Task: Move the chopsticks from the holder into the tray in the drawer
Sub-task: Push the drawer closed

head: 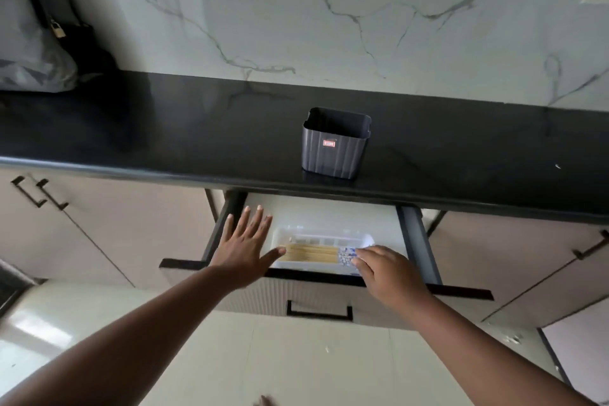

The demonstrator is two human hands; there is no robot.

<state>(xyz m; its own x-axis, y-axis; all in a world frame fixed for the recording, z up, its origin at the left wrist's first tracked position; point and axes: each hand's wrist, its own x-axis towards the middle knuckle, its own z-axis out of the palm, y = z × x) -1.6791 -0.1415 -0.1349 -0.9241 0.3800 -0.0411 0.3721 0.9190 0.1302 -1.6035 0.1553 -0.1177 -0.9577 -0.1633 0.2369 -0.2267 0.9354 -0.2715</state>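
Your fingers on the left hand are spreading wide and flat, gripping nothing, the palm hovering over the left front corner of the open white-lined drawer and its dark left rail. Your right hand is curling loosely at the right end of the clear rectangular plastic tray, fingertips bending down onto the patterned blue-and-white ends of the pale wooden chopsticks; whether those fingers are pinching them or only resting on them is not clear.

The chopsticks are lying side by side in a flat bundle along the front of the tray, running left to right, slim and straight, with a matte bamboo look. The tray is sitting inside the drawer, near its front edge.

Above, the dark grey ribbed plastic holder is standing upright on the glossy black stone countertop, squarish with rounded corners and a small red label on its face. The drawer's front panel is showing fine vertical ribbing and a black bar handle. A white marble-veined wall is rising behind the counter.
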